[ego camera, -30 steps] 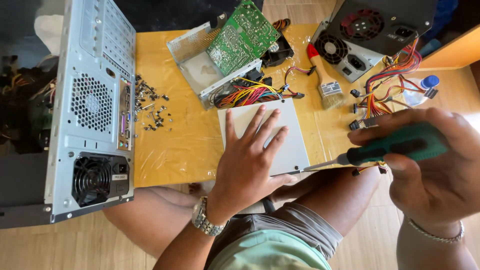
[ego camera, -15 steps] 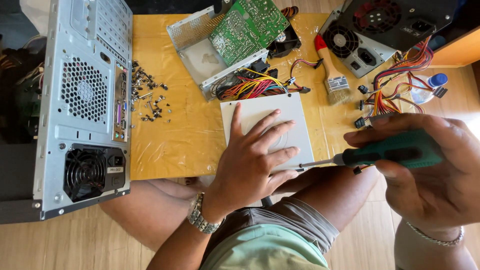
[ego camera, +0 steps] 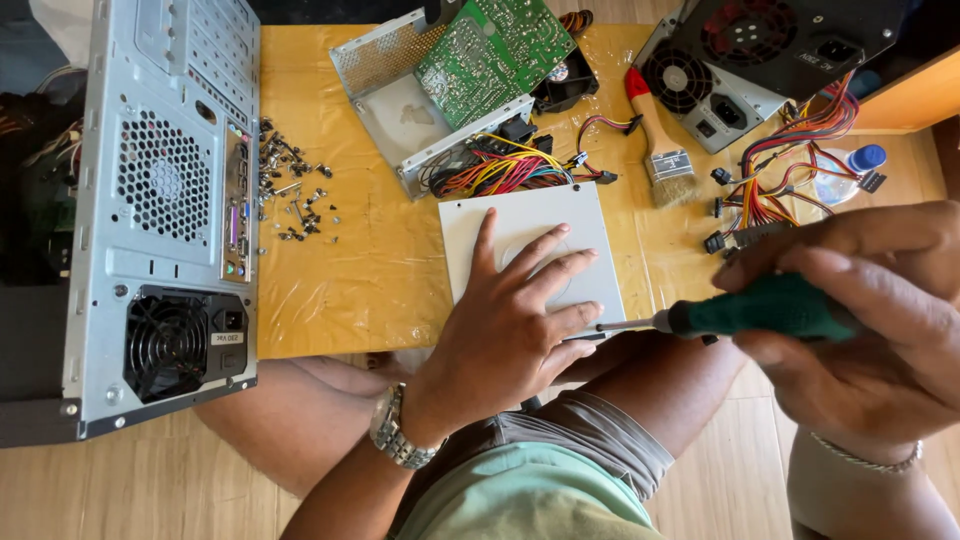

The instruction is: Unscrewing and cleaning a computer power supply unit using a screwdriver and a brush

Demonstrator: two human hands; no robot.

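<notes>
Yellow plastic-covered table point(ego camera: 350, 290) over wood floor. Left hand point(ego camera: 515, 315) lies flat, fingers spread, on a white flat drive unit point(ego camera: 520, 215) at the table's near edge, not gripping it. Right hand point(ego camera: 865, 325) is wrapped around a green-handled screwdriver point(ego camera: 745, 312), shaft horizontal, tip at the unit's right side by the left fingertips. Grey PC case point(ego camera: 165, 200) stands at left, loose screws point(ego camera: 295, 190) beside it. Behind the unit: opened power supply with green circuit board point(ego camera: 495, 45) and coloured wires point(ego camera: 500, 170). Paintbrush point(ego camera: 660, 140) and two more power supplies point(ego camera: 750, 55) to the right.
</notes>
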